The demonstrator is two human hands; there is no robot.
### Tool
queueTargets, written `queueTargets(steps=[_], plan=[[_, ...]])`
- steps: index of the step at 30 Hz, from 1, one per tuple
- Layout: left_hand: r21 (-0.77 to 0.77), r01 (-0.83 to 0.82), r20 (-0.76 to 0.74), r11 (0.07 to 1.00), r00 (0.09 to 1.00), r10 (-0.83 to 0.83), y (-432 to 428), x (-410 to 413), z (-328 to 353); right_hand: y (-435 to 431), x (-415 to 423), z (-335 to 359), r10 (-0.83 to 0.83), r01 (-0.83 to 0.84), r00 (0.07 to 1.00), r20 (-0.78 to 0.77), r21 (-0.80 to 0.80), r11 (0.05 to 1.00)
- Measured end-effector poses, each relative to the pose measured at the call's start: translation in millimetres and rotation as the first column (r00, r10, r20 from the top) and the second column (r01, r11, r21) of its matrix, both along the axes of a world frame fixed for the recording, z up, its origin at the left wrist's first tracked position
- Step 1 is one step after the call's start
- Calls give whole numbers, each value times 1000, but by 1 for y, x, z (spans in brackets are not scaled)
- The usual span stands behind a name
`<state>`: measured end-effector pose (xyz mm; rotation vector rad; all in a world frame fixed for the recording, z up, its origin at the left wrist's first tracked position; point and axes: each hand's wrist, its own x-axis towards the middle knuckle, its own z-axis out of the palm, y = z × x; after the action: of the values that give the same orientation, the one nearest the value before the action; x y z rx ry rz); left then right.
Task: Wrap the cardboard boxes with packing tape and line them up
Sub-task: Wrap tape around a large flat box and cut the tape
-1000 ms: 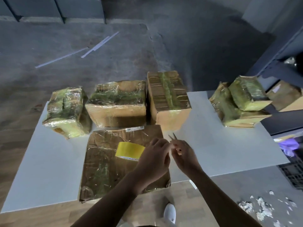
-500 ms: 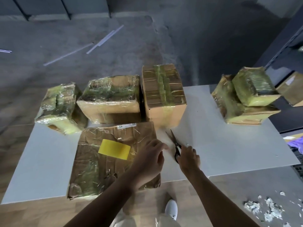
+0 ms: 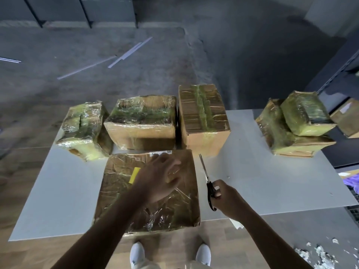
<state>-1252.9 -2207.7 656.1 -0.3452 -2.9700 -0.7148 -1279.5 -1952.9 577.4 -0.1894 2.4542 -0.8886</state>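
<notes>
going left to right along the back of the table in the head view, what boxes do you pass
Small crumpled tape-wrapped box → wide tape-wrapped cardboard box → upright cardboard box with a tape stripe on top → stack of two tape-wrapped boxes.

Left grip palm-down, right grip curled

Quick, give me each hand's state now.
Left hand: lies over the yellow tape roll on the flat tape-wrapped cardboard box; grip cannot be told.
Right hand: holding black-handled metal scissors.
</notes>
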Motion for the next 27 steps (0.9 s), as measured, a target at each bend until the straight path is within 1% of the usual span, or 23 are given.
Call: queueTargets(steps=[1,2,3,4,5,7,8,10,13,15,17,20,23,27], plan=[[-118,52,105,992,994,-39,-13,1,-2,-5,2,7,5,-5,1000,-4,-31,1000],[-251,111,192,962,979,-63,-23,1,-4,-11,2,13,7,-8,1000,-18,-51,999],[-359,159,244,919,967,-72,-31,1,-5,-17,3,19,12,-15,999,-37,-62,998],[-429,182,262,885,962,-71,-36,1,-6,-23,3,24,28,-32,998,-49,-69,997],[-466,181,255,866,965,-65,-39,0,-6,-31,3,29,55,-59,997,-49,-76,995],[-488,158,193,858,979,-70,-46,0,-3,-44,3,37,111,-115,993,-40,-89,989],[-482,147,162,864,984,-77,-51,0,-2,-51,3,40,132,-136,990,-45,-91,987],[-419,128,135,899,988,-77,-63,2,1,-63,5,44,154,-160,985,-74,-84,984],[-258,57,135,964,991,-22,-86,7,4,-76,7,47,163,-169,976,-147,-28,985],[-142,0,150,990,988,22,-98,12,5,-80,9,48,170,-168,968,-187,26,985],[-43,-35,169,998,985,42,-106,17,5,-82,13,48,195,-180,958,-210,89,980],[57,-65,177,996,983,54,-109,24,2,-85,21,44,217,-185,956,-196,171,968],[106,-98,171,990,982,79,-113,28,0,-90,29,36,250,-182,940,-233,277,943],[151,-156,178,976,976,129,-120,30,0,-100,32,30,245,-142,926,-289,335,931]])
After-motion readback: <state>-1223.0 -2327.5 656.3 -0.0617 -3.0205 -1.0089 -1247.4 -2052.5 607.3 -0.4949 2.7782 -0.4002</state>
